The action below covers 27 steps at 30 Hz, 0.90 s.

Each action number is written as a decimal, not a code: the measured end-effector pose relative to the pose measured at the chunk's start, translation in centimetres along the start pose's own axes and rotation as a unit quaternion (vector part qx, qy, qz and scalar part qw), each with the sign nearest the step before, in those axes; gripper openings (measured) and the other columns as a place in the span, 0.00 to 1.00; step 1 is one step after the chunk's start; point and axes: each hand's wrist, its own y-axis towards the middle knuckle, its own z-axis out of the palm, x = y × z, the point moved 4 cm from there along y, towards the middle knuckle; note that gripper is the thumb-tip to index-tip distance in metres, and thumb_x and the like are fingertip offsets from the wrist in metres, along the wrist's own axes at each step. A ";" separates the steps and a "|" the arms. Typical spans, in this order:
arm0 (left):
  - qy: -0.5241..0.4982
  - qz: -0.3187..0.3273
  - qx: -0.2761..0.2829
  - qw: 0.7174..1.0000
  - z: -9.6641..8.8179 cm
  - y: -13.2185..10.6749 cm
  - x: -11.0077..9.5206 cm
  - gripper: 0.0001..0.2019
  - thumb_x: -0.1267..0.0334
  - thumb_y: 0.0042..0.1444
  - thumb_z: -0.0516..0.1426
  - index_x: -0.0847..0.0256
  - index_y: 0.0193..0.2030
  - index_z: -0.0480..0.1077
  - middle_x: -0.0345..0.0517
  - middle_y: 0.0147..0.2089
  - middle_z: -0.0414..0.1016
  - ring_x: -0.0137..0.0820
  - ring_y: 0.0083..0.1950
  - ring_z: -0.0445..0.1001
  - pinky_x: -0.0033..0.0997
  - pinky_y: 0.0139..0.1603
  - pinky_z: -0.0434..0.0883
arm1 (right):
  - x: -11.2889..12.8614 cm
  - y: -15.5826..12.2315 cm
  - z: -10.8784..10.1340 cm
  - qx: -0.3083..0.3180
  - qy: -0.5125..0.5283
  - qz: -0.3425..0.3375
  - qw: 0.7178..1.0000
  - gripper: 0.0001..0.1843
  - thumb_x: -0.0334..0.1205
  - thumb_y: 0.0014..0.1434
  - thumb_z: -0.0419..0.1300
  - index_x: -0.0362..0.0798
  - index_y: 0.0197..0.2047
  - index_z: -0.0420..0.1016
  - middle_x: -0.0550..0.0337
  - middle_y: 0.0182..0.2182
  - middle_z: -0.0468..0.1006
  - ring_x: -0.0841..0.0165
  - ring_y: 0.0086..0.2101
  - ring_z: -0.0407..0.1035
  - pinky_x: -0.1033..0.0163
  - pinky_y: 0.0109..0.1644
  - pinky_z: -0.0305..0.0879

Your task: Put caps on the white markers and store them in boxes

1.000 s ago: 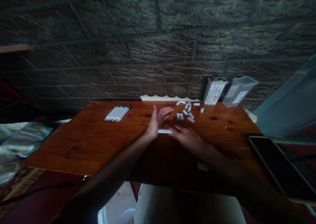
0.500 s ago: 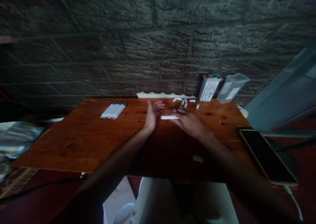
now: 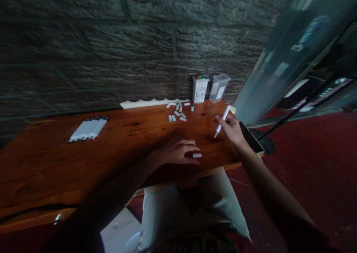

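Note:
My right hand point(image 3: 231, 128) pinches a white marker point(image 3: 222, 122) that is tilted, its pink end up and its bare tip pointing down over the table's right side. Low over the front of the table, my left hand point(image 3: 180, 151) has its thumb and fingers apart around a white marker cap point(image 3: 197, 155) with a pink end. Whether the fingers touch the cap I cannot tell. Behind the hands, several loose marker caps point(image 3: 177, 113) lie scattered. A row of white markers point(image 3: 89, 129) lies side by side at the left.
A clear case filled with markers point(image 3: 200, 91) stands against the brick wall, beside an empty clear case point(image 3: 219, 89). A phone point(image 3: 251, 138) rests at the table's right edge, partly behind my right arm. White scalloped trim point(image 3: 150, 103) runs along the wall.
The view has swung to the right. My right hand has lifted the marker and carried it right, turning it from level to tilted. My left hand has come nearer, to the loose cap.

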 end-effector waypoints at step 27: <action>-0.591 -0.301 -0.506 0.551 -5.0 -6.2 11.5 0.18 0.64 0.44 0.69 0.65 0.39 0.68 0.45 0.36 0.78 0.27 0.36 0.77 0.22 0.37 0.71 | 0.5 2.9 15.4 0.084 0.283 0.109 0.949 0.21 0.51 0.40 0.72 0.44 0.31 0.75 0.61 0.25 0.77 0.73 0.25 0.69 0.68 0.29 0.63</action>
